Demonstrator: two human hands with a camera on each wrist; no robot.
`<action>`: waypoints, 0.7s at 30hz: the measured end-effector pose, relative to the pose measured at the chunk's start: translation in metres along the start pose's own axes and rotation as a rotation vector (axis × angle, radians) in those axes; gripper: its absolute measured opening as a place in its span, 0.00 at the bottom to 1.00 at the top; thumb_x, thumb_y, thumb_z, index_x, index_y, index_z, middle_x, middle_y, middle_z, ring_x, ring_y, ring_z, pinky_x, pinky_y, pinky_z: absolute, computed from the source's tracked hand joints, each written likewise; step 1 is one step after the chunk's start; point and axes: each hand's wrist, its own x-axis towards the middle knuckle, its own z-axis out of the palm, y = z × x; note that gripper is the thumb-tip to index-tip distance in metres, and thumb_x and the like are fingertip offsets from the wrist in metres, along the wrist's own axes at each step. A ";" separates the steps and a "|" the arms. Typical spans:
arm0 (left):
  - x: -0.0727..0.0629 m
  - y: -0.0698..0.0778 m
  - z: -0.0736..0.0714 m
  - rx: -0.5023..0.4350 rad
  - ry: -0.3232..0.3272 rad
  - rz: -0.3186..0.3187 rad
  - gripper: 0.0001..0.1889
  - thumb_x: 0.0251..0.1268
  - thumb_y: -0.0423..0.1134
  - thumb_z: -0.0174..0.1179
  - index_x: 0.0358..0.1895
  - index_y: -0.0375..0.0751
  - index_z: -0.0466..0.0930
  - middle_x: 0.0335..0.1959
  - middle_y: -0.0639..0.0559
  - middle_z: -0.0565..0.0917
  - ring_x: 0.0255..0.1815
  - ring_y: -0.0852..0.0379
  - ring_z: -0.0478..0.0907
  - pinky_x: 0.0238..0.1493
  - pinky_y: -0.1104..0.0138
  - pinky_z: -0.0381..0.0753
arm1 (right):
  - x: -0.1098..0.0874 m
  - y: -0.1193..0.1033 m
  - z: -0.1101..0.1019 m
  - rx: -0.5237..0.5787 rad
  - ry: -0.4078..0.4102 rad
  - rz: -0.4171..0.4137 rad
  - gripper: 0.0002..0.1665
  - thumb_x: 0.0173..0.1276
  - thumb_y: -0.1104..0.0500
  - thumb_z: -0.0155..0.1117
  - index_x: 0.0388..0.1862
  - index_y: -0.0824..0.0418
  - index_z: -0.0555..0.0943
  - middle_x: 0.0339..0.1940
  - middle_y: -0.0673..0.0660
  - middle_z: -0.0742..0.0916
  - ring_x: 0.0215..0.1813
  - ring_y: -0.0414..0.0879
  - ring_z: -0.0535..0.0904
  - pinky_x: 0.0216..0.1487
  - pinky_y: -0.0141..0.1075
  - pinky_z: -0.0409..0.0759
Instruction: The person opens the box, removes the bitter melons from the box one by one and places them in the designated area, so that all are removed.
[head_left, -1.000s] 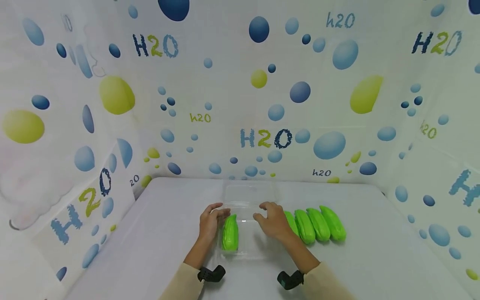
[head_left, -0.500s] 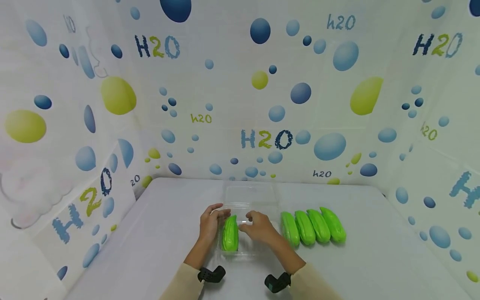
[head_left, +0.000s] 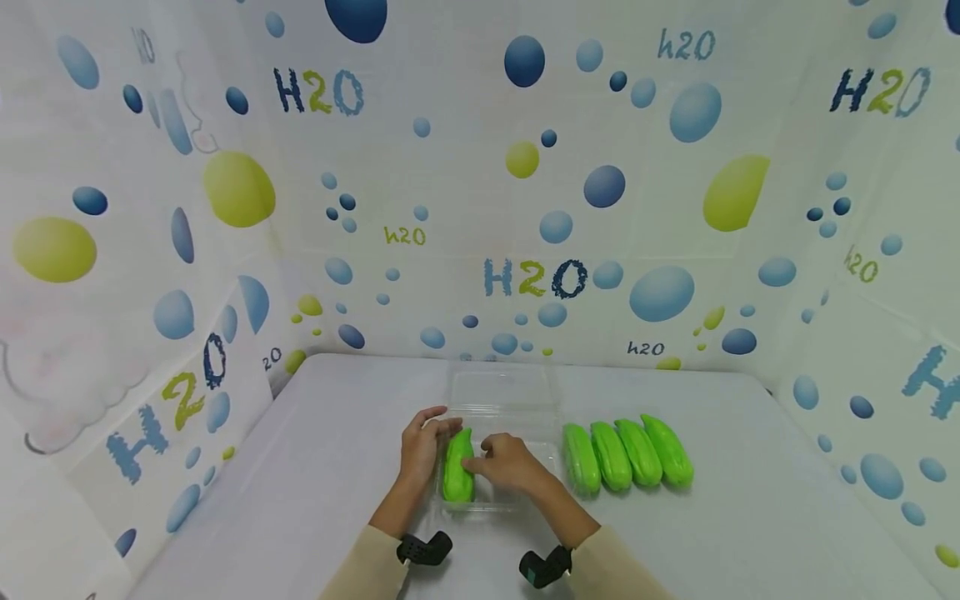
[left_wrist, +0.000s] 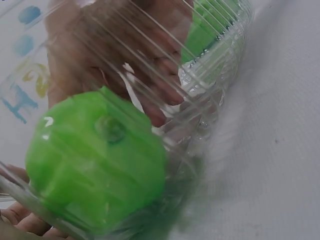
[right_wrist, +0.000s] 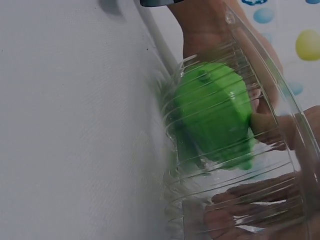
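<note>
A clear plastic clamshell box (head_left: 487, 506) stands with its lid folded back. At its left side lies one long, ridged green vegetable (head_left: 458, 475) with a pointed tip; its exact kind is unclear. My left hand (head_left: 420, 447) rests along the box's left wall, fingertips near the vegetable's tip. My right hand (head_left: 512, 463) reaches into the box from the right, its thumb touching the vegetable's right side. Through the ribbed wall in the right wrist view, that thumb (right_wrist: 267, 127) meets the green vegetable (right_wrist: 215, 110), with the other fingers stretched out below. The left fingers are partly hidden.
Several matching green vegetables (head_left: 613, 456) lie side by side on the white tabletop, right of the box. The open lid (head_left: 501, 388) lies behind the box. A patterned sheet (head_left: 457, 167) forms the back and sides.
My right hand has moved left into the box, away from the row of vegetables, and its thumb now touches the vegetable inside, which leans slightly left. My left hand stays put.
</note>
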 end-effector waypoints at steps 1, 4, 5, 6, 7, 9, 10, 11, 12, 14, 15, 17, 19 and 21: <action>0.000 0.000 0.000 -0.005 -0.005 0.000 0.20 0.73 0.30 0.45 0.63 0.25 0.71 0.48 0.34 0.88 0.52 0.44 0.86 0.51 0.68 0.83 | 0.000 0.000 0.000 0.005 -0.005 -0.007 0.36 0.68 0.45 0.67 0.57 0.76 0.80 0.52 0.68 0.86 0.52 0.60 0.83 0.51 0.55 0.83; 0.001 0.000 -0.001 -0.011 -0.014 -0.002 0.20 0.73 0.30 0.45 0.63 0.25 0.71 0.48 0.34 0.88 0.52 0.45 0.86 0.49 0.70 0.83 | 0.000 0.000 0.001 0.015 -0.017 -0.026 0.34 0.69 0.45 0.66 0.55 0.77 0.82 0.54 0.70 0.86 0.54 0.63 0.83 0.53 0.56 0.82; 0.001 0.000 -0.001 -0.013 -0.015 -0.002 0.20 0.73 0.30 0.45 0.63 0.25 0.71 0.48 0.34 0.88 0.52 0.45 0.86 0.49 0.71 0.83 | 0.000 -0.001 0.001 0.018 -0.021 -0.029 0.33 0.69 0.46 0.66 0.54 0.77 0.82 0.54 0.70 0.86 0.55 0.63 0.83 0.54 0.57 0.82; -0.002 0.004 -0.001 -0.011 -0.018 -0.009 0.20 0.73 0.29 0.45 0.63 0.24 0.71 0.49 0.33 0.87 0.53 0.44 0.86 0.49 0.70 0.83 | 0.000 -0.001 0.002 0.019 -0.024 -0.033 0.33 0.70 0.46 0.66 0.54 0.77 0.82 0.54 0.70 0.86 0.55 0.64 0.83 0.54 0.57 0.82; -0.005 0.009 -0.001 -0.012 -0.022 -0.010 0.20 0.72 0.29 0.45 0.63 0.24 0.71 0.49 0.32 0.87 0.53 0.42 0.86 0.49 0.70 0.83 | 0.000 -0.001 0.002 0.022 -0.028 -0.035 0.32 0.70 0.47 0.66 0.53 0.77 0.83 0.54 0.70 0.86 0.55 0.64 0.83 0.54 0.57 0.82; -0.011 0.018 0.000 -0.017 -0.030 -0.009 0.19 0.72 0.28 0.45 0.62 0.22 0.71 0.48 0.31 0.87 0.54 0.40 0.85 0.50 0.68 0.83 | 0.000 -0.002 0.003 0.024 -0.035 -0.035 0.29 0.70 0.47 0.66 0.50 0.74 0.85 0.49 0.67 0.88 0.50 0.59 0.84 0.51 0.53 0.83; -0.014 0.022 0.000 -0.016 -0.035 -0.005 0.19 0.71 0.27 0.45 0.61 0.22 0.71 0.48 0.30 0.87 0.54 0.38 0.85 0.51 0.67 0.84 | 0.000 -0.003 0.004 0.030 -0.040 -0.030 0.27 0.70 0.47 0.66 0.48 0.73 0.85 0.47 0.64 0.88 0.48 0.56 0.84 0.48 0.51 0.83; -0.017 0.028 0.000 -0.014 -0.037 -0.007 0.19 0.71 0.27 0.45 0.61 0.21 0.71 0.49 0.29 0.86 0.54 0.37 0.84 0.52 0.65 0.84 | 0.000 -0.003 0.005 0.036 -0.044 -0.029 0.26 0.70 0.47 0.66 0.46 0.71 0.86 0.44 0.62 0.89 0.45 0.54 0.84 0.45 0.49 0.83; -0.020 0.032 0.001 -0.012 -0.040 -0.010 0.19 0.70 0.26 0.45 0.61 0.20 0.71 0.49 0.28 0.86 0.55 0.36 0.83 0.53 0.64 0.84 | 0.000 -0.004 0.006 0.042 -0.047 -0.026 0.24 0.70 0.47 0.66 0.44 0.70 0.86 0.41 0.60 0.89 0.42 0.52 0.83 0.43 0.47 0.82; -0.020 0.032 0.001 -0.010 -0.042 -0.009 0.19 0.70 0.26 0.44 0.61 0.20 0.71 0.49 0.28 0.86 0.55 0.36 0.83 0.54 0.63 0.83 | 0.001 -0.004 0.008 0.051 -0.047 -0.017 0.23 0.69 0.47 0.66 0.43 0.68 0.86 0.38 0.56 0.88 0.39 0.48 0.80 0.39 0.44 0.80; -0.019 0.031 0.001 -0.007 -0.043 -0.010 0.19 0.70 0.26 0.44 0.61 0.20 0.71 0.49 0.28 0.86 0.56 0.36 0.83 0.54 0.63 0.83 | 0.001 -0.004 0.009 0.055 -0.045 -0.008 0.24 0.69 0.47 0.67 0.45 0.69 0.85 0.39 0.57 0.88 0.40 0.48 0.80 0.40 0.45 0.80; -0.016 0.027 0.000 0.004 -0.041 -0.022 0.19 0.71 0.26 0.44 0.61 0.21 0.70 0.50 0.28 0.85 0.57 0.35 0.82 0.54 0.65 0.83 | 0.002 -0.004 0.010 0.060 -0.031 0.005 0.27 0.68 0.46 0.68 0.48 0.70 0.83 0.41 0.58 0.87 0.41 0.49 0.81 0.41 0.46 0.81; -0.010 0.018 0.000 0.013 -0.038 -0.019 0.19 0.71 0.27 0.44 0.61 0.21 0.71 0.50 0.29 0.85 0.58 0.37 0.82 0.51 0.68 0.83 | 0.002 -0.005 0.010 0.065 -0.018 0.017 0.30 0.67 0.45 0.68 0.52 0.71 0.81 0.43 0.59 0.87 0.43 0.50 0.82 0.43 0.47 0.81; -0.004 0.010 -0.001 0.024 -0.032 -0.013 0.20 0.72 0.28 0.44 0.62 0.22 0.71 0.50 0.31 0.86 0.58 0.39 0.83 0.48 0.72 0.82 | 0.002 -0.005 0.010 0.070 -0.007 0.021 0.31 0.66 0.45 0.69 0.53 0.71 0.80 0.44 0.59 0.86 0.44 0.51 0.82 0.43 0.48 0.82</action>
